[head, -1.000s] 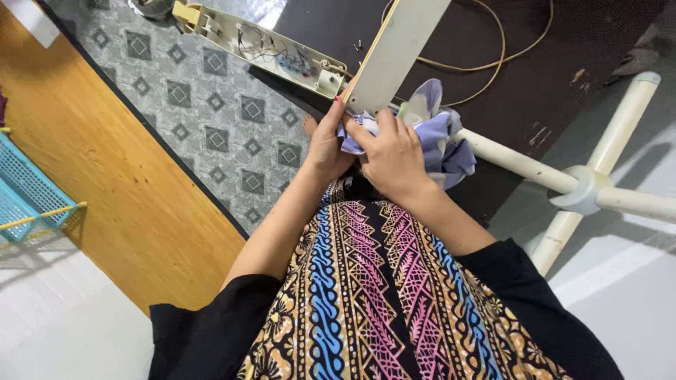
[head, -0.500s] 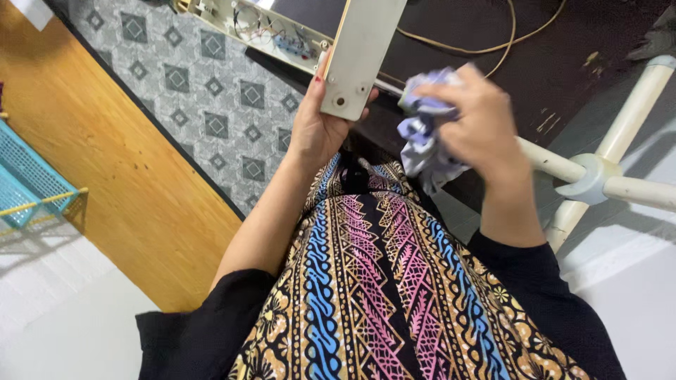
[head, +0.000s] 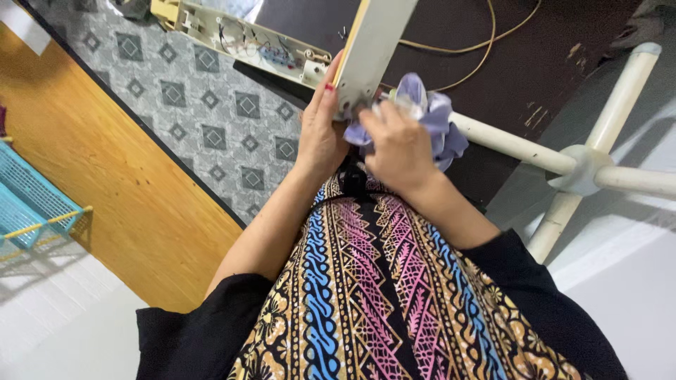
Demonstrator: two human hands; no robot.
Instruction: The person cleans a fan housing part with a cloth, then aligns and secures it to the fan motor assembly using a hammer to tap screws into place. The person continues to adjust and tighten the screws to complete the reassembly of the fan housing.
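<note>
My left hand grips the near end of a long cream plastic cover panel and holds it upright. My right hand clutches a crumpled lilac cloth and presses it against the panel's lower end. Behind, the other half of the casing lies open on the floor mat, with wires and small parts showing inside.
A dark brown mat carries a thin yellowish cord. White plastic pipes cross at the right. A grey patterned mat, a wooden floor strip and a blue basket lie to the left.
My right hand with the cloth lifted away to the right, then came back onto the panel's lower end. The panel's tilt shifted slightly in my left hand.
</note>
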